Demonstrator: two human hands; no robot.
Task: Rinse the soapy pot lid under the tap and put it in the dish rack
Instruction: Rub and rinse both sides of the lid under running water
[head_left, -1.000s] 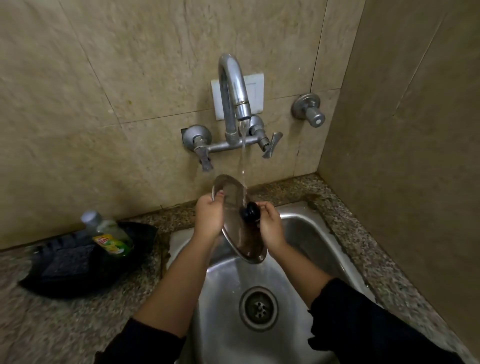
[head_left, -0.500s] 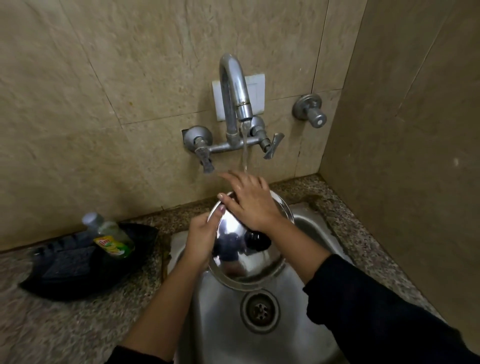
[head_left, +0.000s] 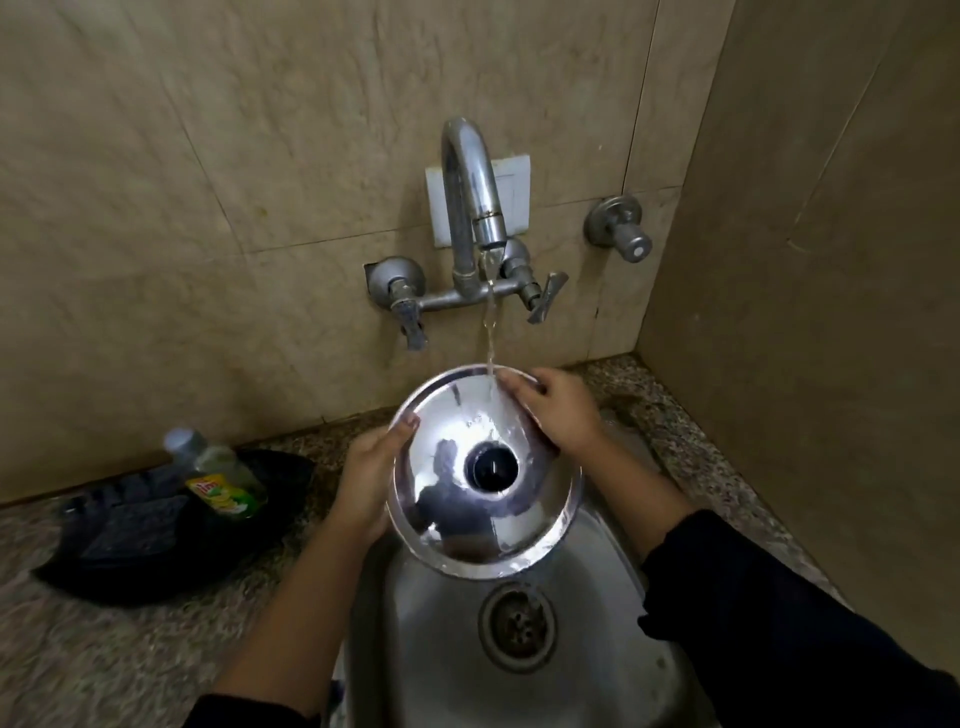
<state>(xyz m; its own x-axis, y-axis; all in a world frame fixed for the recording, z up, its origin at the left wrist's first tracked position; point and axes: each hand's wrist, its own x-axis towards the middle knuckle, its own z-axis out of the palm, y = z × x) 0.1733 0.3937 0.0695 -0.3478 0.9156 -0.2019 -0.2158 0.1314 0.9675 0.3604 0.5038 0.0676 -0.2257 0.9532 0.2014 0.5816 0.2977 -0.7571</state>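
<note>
A shiny steel pot lid (head_left: 457, 525) with a black knob (head_left: 491, 466) is held face up over the steel sink (head_left: 597, 613). My left hand (head_left: 366, 480) grips its left rim, thumb on top. My right hand (head_left: 558, 408) lies with its fingers on the lid's upper right surface near the rim. Water runs from the chrome tap (head_left: 470, 208) and lands on the lid beside my right fingers, spreading over the right side. No dish rack is in view.
A black tray (head_left: 119, 535) with a dish-soap bottle (head_left: 218, 478) sits on the speckled granite counter (head_left: 104, 649) at the left. Tiled walls close the back and right. A second wall valve (head_left: 618, 228) projects at the right. The sink drain (head_left: 517, 626) lies below the lid.
The lid turned from edge-on to knob-side up under the stream. My right hand slid from the middle of the lid to its upper right. The view moved closer and lower.
</note>
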